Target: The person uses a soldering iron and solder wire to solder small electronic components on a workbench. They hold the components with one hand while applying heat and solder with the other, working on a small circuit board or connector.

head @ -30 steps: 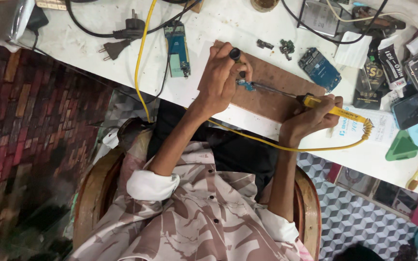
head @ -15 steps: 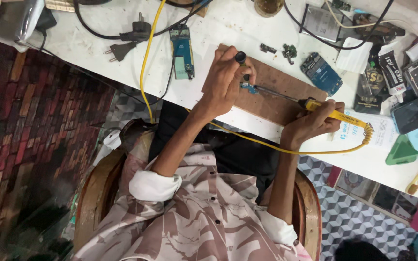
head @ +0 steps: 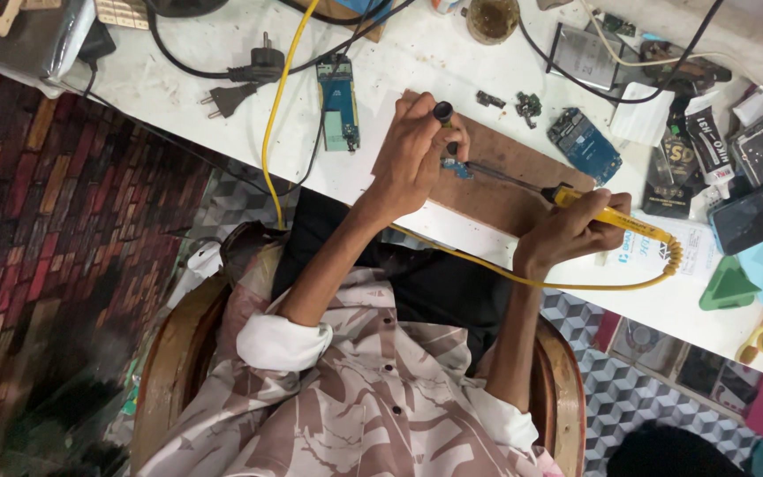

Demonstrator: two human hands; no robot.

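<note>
1. White and scuffed, the tabletop (head: 222, 62) carries a brown wooden work board (head: 505, 190) at its near edge; red brick floor (head: 37, 221) lies beyond it.
2. Our left hand (head: 412, 159) is clenched around a dark-tipped tool over a small blue circuit piece (head: 455, 166) lying on the board.
3. Our right hand (head: 571, 231) grasps a yellow-handled soldering iron (head: 615, 218), its thin tip reaching that piece.
4. Near the board we see a long blue circuit board (head: 339, 104), a blue phone board (head: 585, 146) and two black plugs (head: 245, 79).
5. Black-and-white tubes (head: 695, 146) and a green triangular stand (head: 729, 287) crowd the right side.
</note>
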